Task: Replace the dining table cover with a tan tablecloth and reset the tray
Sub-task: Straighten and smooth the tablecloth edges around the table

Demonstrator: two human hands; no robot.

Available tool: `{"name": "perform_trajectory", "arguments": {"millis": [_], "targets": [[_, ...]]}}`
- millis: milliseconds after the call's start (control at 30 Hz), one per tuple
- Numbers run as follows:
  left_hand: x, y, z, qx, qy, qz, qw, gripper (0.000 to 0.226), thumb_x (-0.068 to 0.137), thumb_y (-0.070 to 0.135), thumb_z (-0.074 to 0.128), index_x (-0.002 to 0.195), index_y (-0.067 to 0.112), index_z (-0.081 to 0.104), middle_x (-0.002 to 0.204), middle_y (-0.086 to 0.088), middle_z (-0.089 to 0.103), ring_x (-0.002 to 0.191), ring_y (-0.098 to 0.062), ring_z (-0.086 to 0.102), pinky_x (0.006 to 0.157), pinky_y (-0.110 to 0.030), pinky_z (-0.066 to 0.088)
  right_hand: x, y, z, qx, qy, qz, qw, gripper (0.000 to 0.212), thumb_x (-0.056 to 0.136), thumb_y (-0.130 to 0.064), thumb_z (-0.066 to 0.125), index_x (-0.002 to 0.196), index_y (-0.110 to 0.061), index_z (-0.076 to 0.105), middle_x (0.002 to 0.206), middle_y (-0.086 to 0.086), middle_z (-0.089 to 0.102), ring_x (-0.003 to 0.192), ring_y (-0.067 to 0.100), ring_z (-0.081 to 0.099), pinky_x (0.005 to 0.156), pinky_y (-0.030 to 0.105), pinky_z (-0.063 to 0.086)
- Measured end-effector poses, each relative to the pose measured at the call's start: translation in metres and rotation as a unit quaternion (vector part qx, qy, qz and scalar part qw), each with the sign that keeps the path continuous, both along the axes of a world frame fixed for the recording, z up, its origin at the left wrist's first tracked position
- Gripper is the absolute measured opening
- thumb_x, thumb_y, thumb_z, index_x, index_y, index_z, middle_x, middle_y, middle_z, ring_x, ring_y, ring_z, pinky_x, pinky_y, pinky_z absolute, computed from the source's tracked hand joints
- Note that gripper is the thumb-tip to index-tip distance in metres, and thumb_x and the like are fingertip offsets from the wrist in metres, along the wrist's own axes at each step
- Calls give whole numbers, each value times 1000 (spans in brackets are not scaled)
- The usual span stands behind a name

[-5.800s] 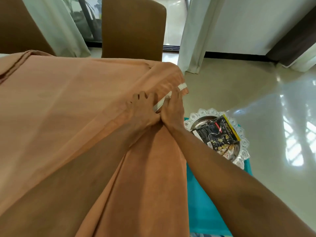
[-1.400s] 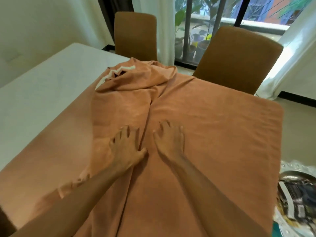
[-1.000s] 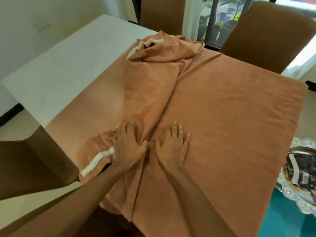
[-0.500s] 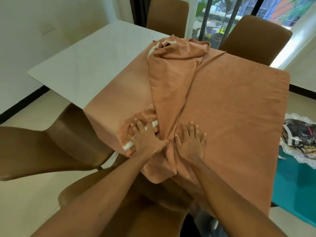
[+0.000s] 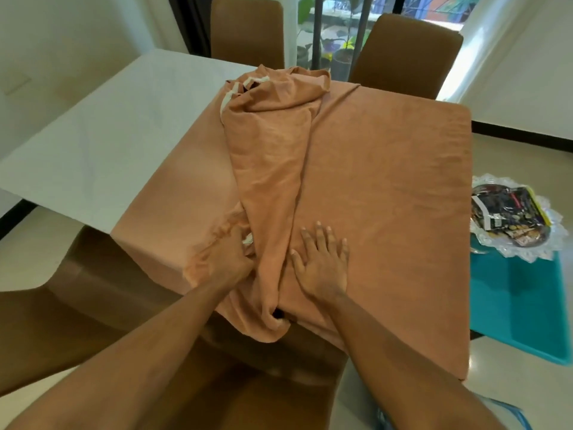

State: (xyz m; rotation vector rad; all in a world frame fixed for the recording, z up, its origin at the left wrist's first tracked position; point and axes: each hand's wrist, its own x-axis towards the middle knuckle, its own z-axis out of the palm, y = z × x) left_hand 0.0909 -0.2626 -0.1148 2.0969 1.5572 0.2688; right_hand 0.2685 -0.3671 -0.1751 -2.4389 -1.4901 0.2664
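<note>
On white table (image 5: pixel 93 125) | tan tablecloth (image 5: pixel 387 169) half-spread | left hand (image 5: pixel 228 263) clutches its bunched edge | right hand (image 5: pixel 322 265) flat, fingers straight | brown chairs (image 5: pixel 409 54) around

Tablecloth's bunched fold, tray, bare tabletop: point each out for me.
bunched fold (image 5: pixel 273 156), head view, middle of the ridge.
tray (image 5: pixel 524 254), head view, lacy near rim.
bare tabletop (image 5: pixel 93 144), head view, white surface.

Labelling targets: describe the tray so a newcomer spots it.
Find the dining table with the tan tablecloth. Beyond its right edge, lower down, a silver tray with a scalloped rim sits on a teal surface. It alone holds dark packets.
</note>
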Motion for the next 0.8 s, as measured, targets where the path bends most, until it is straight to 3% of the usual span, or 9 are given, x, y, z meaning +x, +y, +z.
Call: {"name": "perform_trajectory", "arguments": {"millis": [133,167,233,300,367,467,600,700,800], "targets": [[-4,19,-1,-64,-92,9,994,69,75,13,66,137,28,43,119,7,60,103,-17,60,87,-40,52,-1,-2,1,-5,0,0,1000,64,100,-65,15,157,-37,21,168,0,14,155,24,7,123,56,0],[-4,24,0,-75,-99,11,992,63,78,11,61,137,30,47,121,5,62,102,-16,60,85,-38,51,-1,-2,1,-6,2,0,1000,64,100,-65,15,157,-37,22,169,0,13,155,23,7,123,56,0],[-6,33,4,-62,-70,36,995,31,84,12,52,106,30,65,110,-3,71,83,-17,59,71,-32,46,-1,-2,2,-7,5,-1,1000,65,99,-66,15,157,-37,22,169,-1,13,156,23,7,123,56,0],[-7,42,13,-30,-39,71,996,22,85,10,48,82,24,64,93,-7,72,75,-23,58,65,-32,40,-2,-2,2,-8,6,-2,1000,65,99,-66,16,157,-37,23,169,-1,13,156,23,7,123,55,1],[-11,51,24,21,-29,64,997,21,80,5,46,75,19,61,81,-4,67,77,-29,59,62,-34,39,-2,-3,1,-11,2,-1,1000,65,99,-66,17,157,-38,23,169,-1,13,155,23,8,124,55,1],[-19,65,41,101,-29,32,994,19,73,2,46,69,17,56,77,-2,56,74,-25,51,58,-34,34,-3,-1,2,-15,6,-6,1000,64,99,-67,16,157,-40,20,169,-2,11,155,22,6,124,54,0],[-34,84,53,124,-80,40,988,22,73,-1,43,68,17,54,78,-2,54,74,-21,47,59,-33,30,-6,0,5,-31,-1,-15,999,63,99,-67,16,156,-41,17,169,-3,9,156,21,3,124,55,-1],[-48,97,55,33,-188,77,979,16,64,0,38,64,13,46,72,-4,55,71,-23,49,56,-31,34,-23,13,12,-46,11,-61,997,60,98,-58,24,153,-35,27,168,1,15,155,24,7,122,59,-1],[-53,101,59,-225,-349,228,881,18,71,9,42,66,15,59,67,-4,62,66,-23,55,56,-34,48,-57,38,28,-40,38,-95,994,52,95,-48,34,142,-28,43,161,6,30,151,27,21,119,65,8]]}}
